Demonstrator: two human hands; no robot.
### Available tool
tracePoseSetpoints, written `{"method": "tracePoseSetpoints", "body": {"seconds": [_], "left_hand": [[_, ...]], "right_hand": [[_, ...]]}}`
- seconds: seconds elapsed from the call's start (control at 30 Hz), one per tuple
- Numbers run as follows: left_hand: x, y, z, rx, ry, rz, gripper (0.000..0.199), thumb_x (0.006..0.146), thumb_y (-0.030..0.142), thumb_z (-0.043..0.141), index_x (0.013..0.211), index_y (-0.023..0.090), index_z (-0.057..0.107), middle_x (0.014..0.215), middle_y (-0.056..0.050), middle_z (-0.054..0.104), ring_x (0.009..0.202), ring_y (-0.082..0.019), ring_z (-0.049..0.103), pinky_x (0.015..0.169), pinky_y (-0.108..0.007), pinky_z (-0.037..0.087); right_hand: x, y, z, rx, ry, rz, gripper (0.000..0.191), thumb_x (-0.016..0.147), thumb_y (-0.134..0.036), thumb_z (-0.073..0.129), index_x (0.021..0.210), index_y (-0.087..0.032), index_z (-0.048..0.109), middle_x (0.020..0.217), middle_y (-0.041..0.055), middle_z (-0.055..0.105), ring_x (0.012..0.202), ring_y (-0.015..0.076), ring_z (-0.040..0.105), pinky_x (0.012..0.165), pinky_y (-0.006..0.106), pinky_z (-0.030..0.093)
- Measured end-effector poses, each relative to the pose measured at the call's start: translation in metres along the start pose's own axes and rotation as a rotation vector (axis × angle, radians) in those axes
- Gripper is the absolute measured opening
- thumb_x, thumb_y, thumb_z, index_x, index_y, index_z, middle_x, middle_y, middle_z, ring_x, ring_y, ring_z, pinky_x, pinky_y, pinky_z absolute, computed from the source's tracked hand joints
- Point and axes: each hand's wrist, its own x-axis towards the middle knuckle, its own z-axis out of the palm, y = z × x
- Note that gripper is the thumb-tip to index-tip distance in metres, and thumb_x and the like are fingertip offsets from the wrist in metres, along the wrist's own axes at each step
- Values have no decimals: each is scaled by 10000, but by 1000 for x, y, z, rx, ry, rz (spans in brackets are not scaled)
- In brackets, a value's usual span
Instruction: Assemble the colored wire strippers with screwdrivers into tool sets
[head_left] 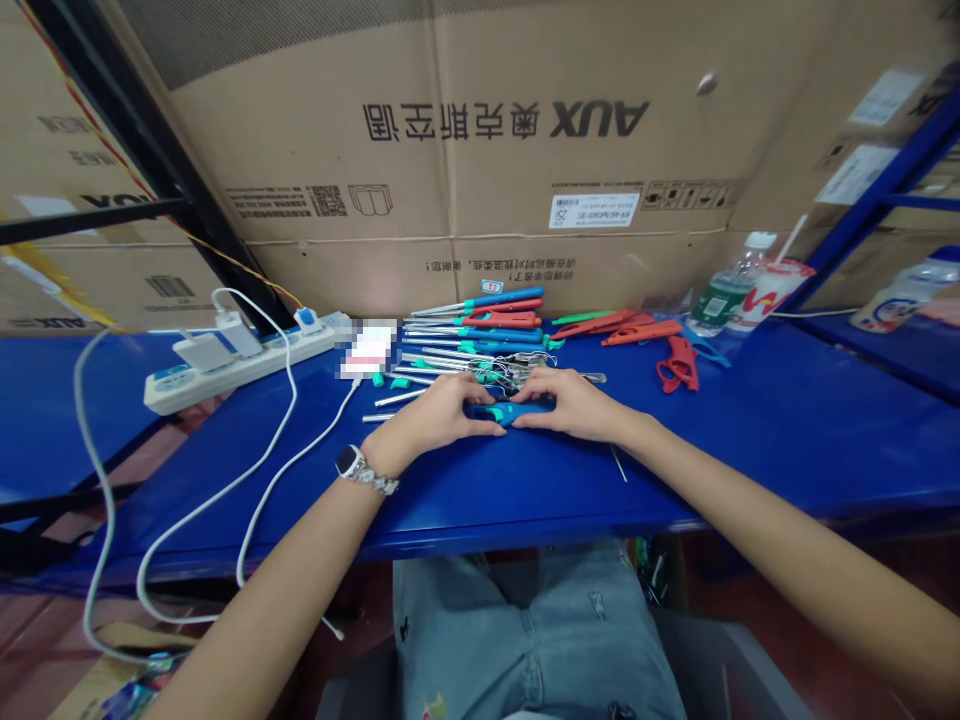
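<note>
A blue lighter-like handle with a green part (504, 412) lies between my two hands, low over the blue table. My left hand (448, 408) pinches its left end, thumb below and fingers above. At its right end, my right hand (568, 403) grips it in the same way. Just behind my hands is a tangle of thin white wires and small metal parts (517, 368). Beyond that lie several blue-handled tools with long metal tubes (510, 337) and a red-handled one (501, 319). Small green pieces (400, 383) sit left of the tangle.
A white power strip (247, 365) with plugs and looping cables (279, 455) occupies the left. A blurred white device (367, 348) stands near it. Red handle shells (679, 362), a bottle (724, 290) and a cup (769, 292) are at right. Cardboard boxes (450, 180) back the blue table (750, 440).
</note>
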Motion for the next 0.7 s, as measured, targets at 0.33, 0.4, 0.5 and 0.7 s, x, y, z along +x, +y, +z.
{"method": "tracePoseSetpoints", "body": {"seconds": [0.33, 0.4, 0.5, 0.7], "left_hand": [[-1, 0, 4, -91, -9, -10, 350, 728, 440, 884, 984, 220, 793, 896, -39, 679, 805, -222, 648, 741, -336, 511], [-3, 2, 5, -96, -19, -10, 348, 744, 427, 876, 1011, 222, 788, 915, -41, 677, 823, -225, 649, 761, -344, 521], [-5, 4, 5, -90, -39, -13, 377, 767, 425, 865, 1069, 218, 775, 962, -58, 681, 884, -246, 659, 807, -375, 526], [-8, 4, 6, -156, -28, 13, 487, 733, 431, 893, 1115, 201, 697, 1071, -82, 706, 996, -264, 674, 875, -401, 531]], "right_hand": [[6, -10, -9, -15, -160, 102, 273, 778, -333, 847, 953, -164, 721, 859, 43, 705, 788, 195, 649, 698, 308, 486], [6, -13, -11, -54, -200, 96, 308, 781, -366, 835, 977, -165, 707, 842, 42, 700, 751, 192, 636, 663, 305, 474], [3, -16, -12, -93, -232, 44, 334, 819, -375, 783, 1065, -170, 691, 872, 55, 707, 732, 195, 627, 640, 309, 464], [-7, -19, -6, -37, -259, -31, 314, 909, -328, 673, 1183, -178, 644, 1030, 89, 735, 868, 228, 661, 741, 339, 496]]}}
